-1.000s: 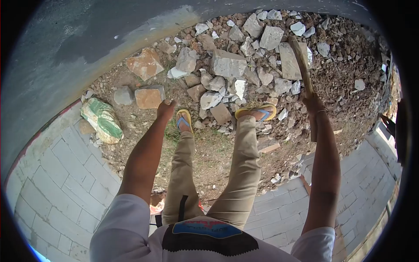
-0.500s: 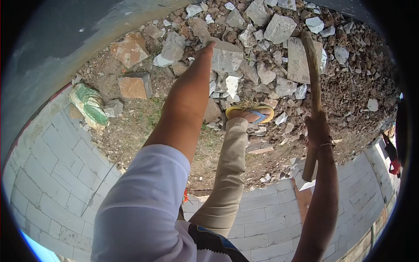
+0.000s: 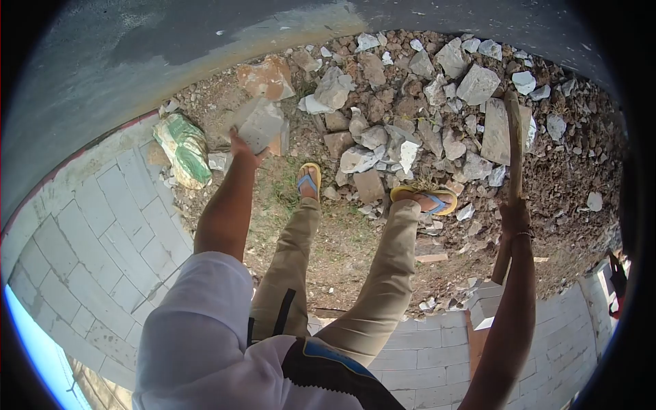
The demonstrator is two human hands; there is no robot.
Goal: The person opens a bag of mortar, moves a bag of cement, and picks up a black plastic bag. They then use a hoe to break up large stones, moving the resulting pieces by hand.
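Observation:
My left hand (image 3: 244, 149) grips a grey block of broken masonry (image 3: 261, 124) by its near edge. It holds the block over the left part of the rubble, in front of an orange-brown chunk (image 3: 268, 76). My right hand (image 3: 514, 219) is wrapped round the wooden handle of a hoe (image 3: 514, 147). The hoe's wide, dusty, flat head (image 3: 497, 133) rests on the stones at the far right.
Broken stones (image 3: 372, 147) and loose soil cover the ground ahead. A green-and-white sack (image 3: 181, 150) lies at left beside grey paving (image 3: 102, 219). A dark wall (image 3: 205, 41) runs along the far side. My sandalled feet (image 3: 309, 183) stand among the debris.
My left hand has swung left from the middle of the rubble, carrying the grey block. My view has shifted and my left foot now shows. The right hand keeps its grip on the hoe.

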